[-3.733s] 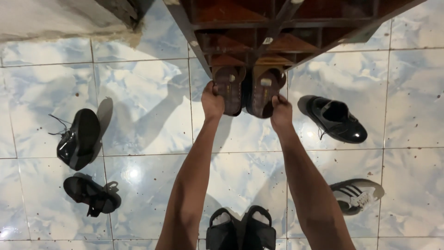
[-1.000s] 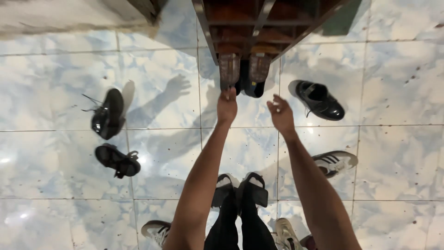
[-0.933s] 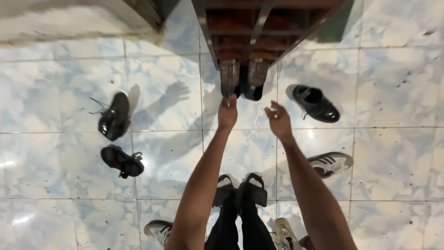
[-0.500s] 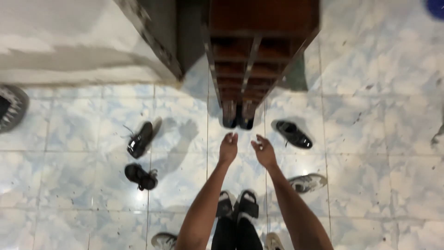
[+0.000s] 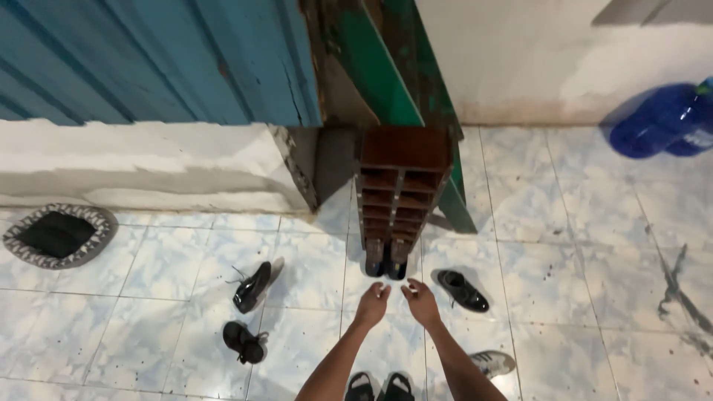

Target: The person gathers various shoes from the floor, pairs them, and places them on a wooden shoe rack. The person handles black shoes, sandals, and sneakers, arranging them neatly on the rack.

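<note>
While sandals (image 5: 386,258) sit racked, hands: withdrawn near, apart from them.
Left hand (image 5: 371,304): fingers loosely curled, empty.
Right hand (image 5: 421,301): same.

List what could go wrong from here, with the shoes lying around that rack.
1. Tripping: a black dress shoe, a striped sneaker, another black shoe and a black sandal lie scattered on the tile floor near the person's feet.
2. The brown sandals jut out of the shoe rack at its bottom and might get kicked or slide out.
3. The left hand and right hand are empty, so nothing is steadying the narrow rack.
</note>
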